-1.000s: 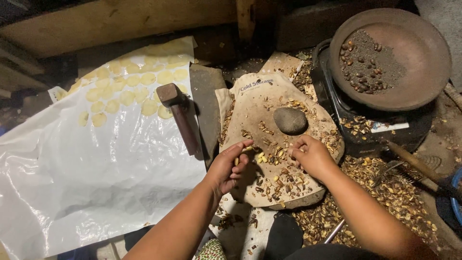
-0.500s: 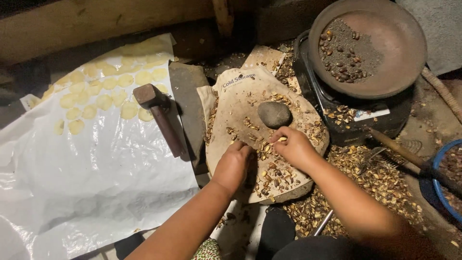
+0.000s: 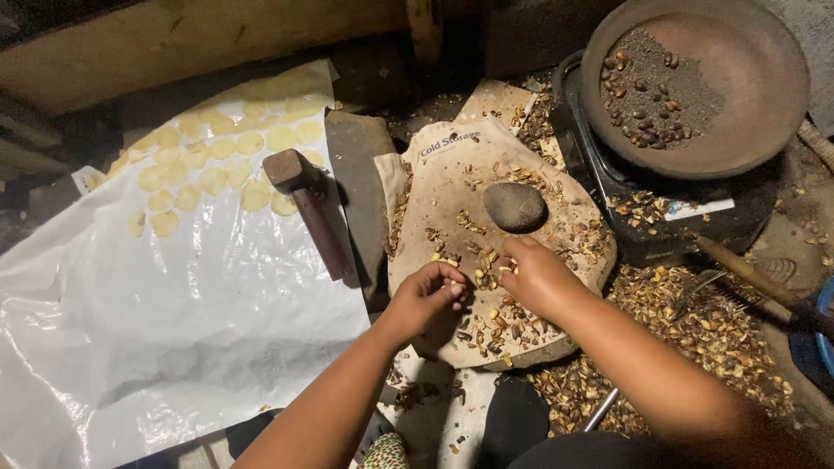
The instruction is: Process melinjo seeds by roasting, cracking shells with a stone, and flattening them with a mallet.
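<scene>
- Left hand (image 3: 432,297) at centre frame, fingers curled in, pinching a small pale kernel (image 3: 451,285) at its fingertips; rests over the lower part of the work board (image 3: 452,187).
- Right hand (image 3: 536,276) just right of it, fingers bent down onto the nuts and shells (image 3: 486,287) scattered on the board; looks closed on a small piece, cannot tell exactly what.
- The two hands sit close together, fingertips nearly meeting over the nut scatter.
- Work board is round, covered with a tan sack cloth, centre to centre-right of frame.
- Rounded grey stone (image 3: 514,207) lies on the board just above the right hand, untouched.
- Wooden mallet (image 3: 306,204) lies left of the board on a dark slab, head toward the upper left, handle running down-right; apart from both hands.
- White plastic sheet (image 3: 156,330) fills the left side of frame; flat pale yellow discs (image 3: 217,169) laid in rows on its upper part.
- Round dark pan (image 3: 695,82) at upper right holds dark nuts and grit, sitting on a black stand.
- Heap of broken shells (image 3: 695,339) on the ground at lower right, beside the right forearm.
- Wooden stick (image 3: 751,274) pokes in from the right edge over the shell heap.
</scene>
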